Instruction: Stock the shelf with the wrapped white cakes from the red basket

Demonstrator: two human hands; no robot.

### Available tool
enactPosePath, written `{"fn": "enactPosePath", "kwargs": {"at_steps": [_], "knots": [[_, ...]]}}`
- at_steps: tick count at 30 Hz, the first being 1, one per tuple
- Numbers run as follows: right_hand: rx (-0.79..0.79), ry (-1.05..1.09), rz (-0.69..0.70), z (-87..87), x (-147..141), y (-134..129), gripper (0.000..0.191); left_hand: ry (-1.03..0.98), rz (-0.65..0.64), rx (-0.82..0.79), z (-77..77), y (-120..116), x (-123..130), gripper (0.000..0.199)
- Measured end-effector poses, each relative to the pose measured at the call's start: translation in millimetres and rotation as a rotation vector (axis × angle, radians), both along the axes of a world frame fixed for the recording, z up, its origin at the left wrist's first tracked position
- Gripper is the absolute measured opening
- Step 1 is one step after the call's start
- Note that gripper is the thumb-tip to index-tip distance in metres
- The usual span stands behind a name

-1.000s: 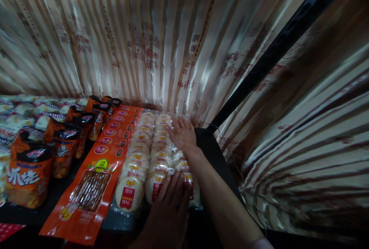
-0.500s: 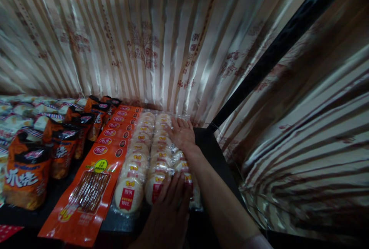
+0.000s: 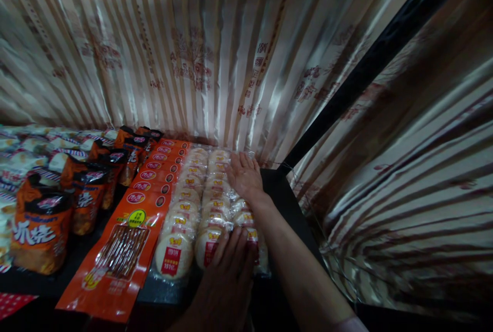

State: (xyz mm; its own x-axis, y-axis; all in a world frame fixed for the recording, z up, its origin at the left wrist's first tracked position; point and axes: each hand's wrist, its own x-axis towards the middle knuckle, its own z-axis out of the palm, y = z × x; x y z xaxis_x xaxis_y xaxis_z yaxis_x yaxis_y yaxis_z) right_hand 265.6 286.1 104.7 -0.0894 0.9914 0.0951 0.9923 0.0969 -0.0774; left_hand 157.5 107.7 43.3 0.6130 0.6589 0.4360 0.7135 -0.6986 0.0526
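Rows of clear-wrapped round white crackers (image 3: 174, 257) with red and yellow labels lie on a black shelf (image 3: 283, 193). My right hand (image 3: 246, 175) rests flat with its fingers spread on the back of the rightmost row. Nearer to me, my left hand (image 3: 227, 275) lies palm down over the front packs of the right rows, fingers stretched out; it is in shadow. Neither hand grips a pack. Just left of the crackers, overlapping orange packets (image 3: 111, 270) lie in a line, the front one showing brown sticks through a window.
Orange and black snack bags (image 3: 40, 234) stand further left, with white packs (image 3: 31, 160) beyond them. A pleated, printed curtain (image 3: 215, 55) hangs behind and to the right. A black post (image 3: 358, 83) slants up from the shelf's back right corner. Red dotted cloth (image 3: 15, 304) shows at bottom left.
The view has shifted slightly, so the packets sit a little further right in it. Both hands stay on the crackers in nearly the same places.
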Motion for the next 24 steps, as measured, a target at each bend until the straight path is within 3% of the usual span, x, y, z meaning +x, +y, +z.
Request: {"fn": "enactPosePath", "kwargs": {"at_steps": [4,8,14,24], "knots": [[-0.058,-0.018,-0.024,7.5,2,-8,0.066,-0.014,-0.011,-0.035,-0.4,-2,-1,0.054],[-0.108,-0.014,-0.026,0.8,3,-16,0.066,-0.019,-0.019,-0.042,-0.4,-3,-3,0.053],[-0.045,-0.01,-0.041,-14.7,1,-24,0.067,-0.01,-0.026,-0.055,2.4,-3,-3,0.051],[0.072,-0.007,-0.063,-13.2,5,-31,0.065,0.011,-0.042,-0.061,5.0,-2,-4,0.05]]}}
